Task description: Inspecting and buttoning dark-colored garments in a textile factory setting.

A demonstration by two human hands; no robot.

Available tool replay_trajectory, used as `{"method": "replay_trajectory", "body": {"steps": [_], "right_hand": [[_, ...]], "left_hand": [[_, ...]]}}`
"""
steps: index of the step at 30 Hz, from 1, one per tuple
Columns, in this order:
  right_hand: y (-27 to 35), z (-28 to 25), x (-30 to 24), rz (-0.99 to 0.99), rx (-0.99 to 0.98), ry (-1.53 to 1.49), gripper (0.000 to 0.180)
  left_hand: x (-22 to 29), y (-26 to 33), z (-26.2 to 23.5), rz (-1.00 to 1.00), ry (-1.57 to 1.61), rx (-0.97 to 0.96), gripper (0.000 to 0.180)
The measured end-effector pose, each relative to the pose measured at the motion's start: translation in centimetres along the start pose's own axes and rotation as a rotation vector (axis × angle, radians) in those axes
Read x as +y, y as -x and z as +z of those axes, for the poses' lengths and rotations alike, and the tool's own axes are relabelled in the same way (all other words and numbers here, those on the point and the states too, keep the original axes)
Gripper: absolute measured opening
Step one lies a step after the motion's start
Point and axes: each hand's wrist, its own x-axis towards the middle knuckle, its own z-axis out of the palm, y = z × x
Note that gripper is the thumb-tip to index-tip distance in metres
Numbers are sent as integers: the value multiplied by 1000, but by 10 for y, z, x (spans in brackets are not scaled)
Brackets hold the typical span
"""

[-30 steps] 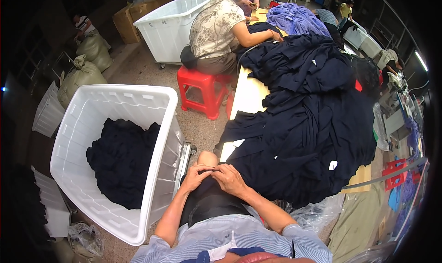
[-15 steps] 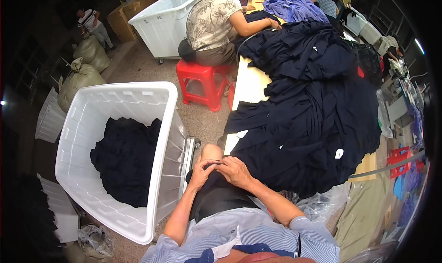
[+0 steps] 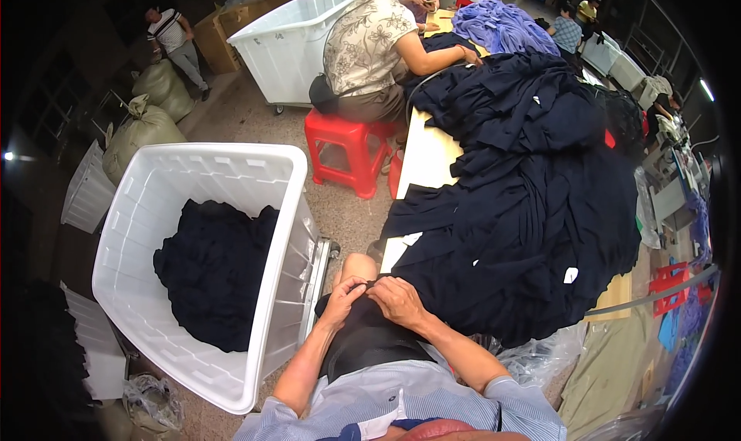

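Two hands meet over the person's lap in the head view, the only view here: the left hand point(image 3: 345, 298) and the right hand point(image 3: 397, 302) are both pinched narrowly on an edge of a dark navy garment point(image 3: 370, 337) that lies across the thighs, just off the near edge of the tabletop point(image 3: 428, 159). What exactly the fingertips do to the cloth is too small to tell.

By my reading the work is partly through. A white plastic bin point(image 3: 135, 209) stands beside the person's left knee and holds a moderate heap of dark garments point(image 3: 212, 271), filling well under half of it. A much larger pile of navy garments point(image 3: 532, 209) covers the tabletop from the near edge to the far end, so most pieces appear still unhandled.

At the far edge another person sits on a red stool point(image 3: 347, 148), hands on the same pile.
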Motion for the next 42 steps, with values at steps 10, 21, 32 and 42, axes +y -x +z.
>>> {"method": "replay_trajectory", "body": {"steps": [10,21,32,42], "right_hand": [[-5,-6,-6,-4,49,-8,14],[-8,-4,-6,49,-13,-24,13],[-3,-1,-6,43,-19,138,13],[-3,-1,-6,38,37,70,14]], "left_hand": [[-8,-8,-6,93,-155,-26,17],[-12,-8,-11,107,-249,-107,20],[-1,-2,-5,-12,-186,-115,24],[0,3,-8,54,-318,-110,23]]}}
